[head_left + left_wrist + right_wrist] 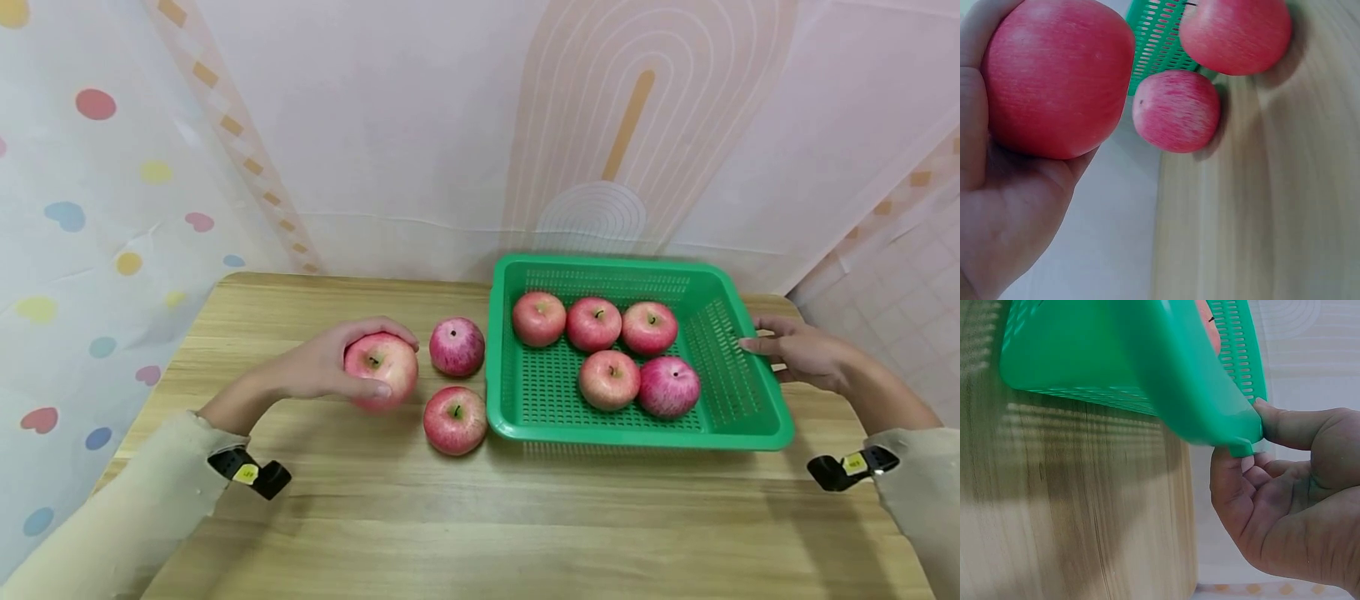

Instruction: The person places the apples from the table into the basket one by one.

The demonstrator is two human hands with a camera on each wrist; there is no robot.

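Note:
A pink-red apple (390,367) is gripped in my left hand (330,364), to the left of the basket. The left wrist view shows the same apple (1060,78) large, with the palm and fingers wrapped about it. Two more apples lie between that hand and the basket: a streaked one (457,347) behind and a redder one (455,421) in front. My right hand (813,354) pinches the right rim of a green plastic basket (637,437), thumb inside and fingers outside. Several apples, such as this one (670,387), sit in the basket.
The wooden table (480,525) carries everything, its back edge against a patterned cloth wall (420,125). Another cloth with coloured dots and hearts (90,250) hangs at the left. Black straps (247,472) circle both wrists.

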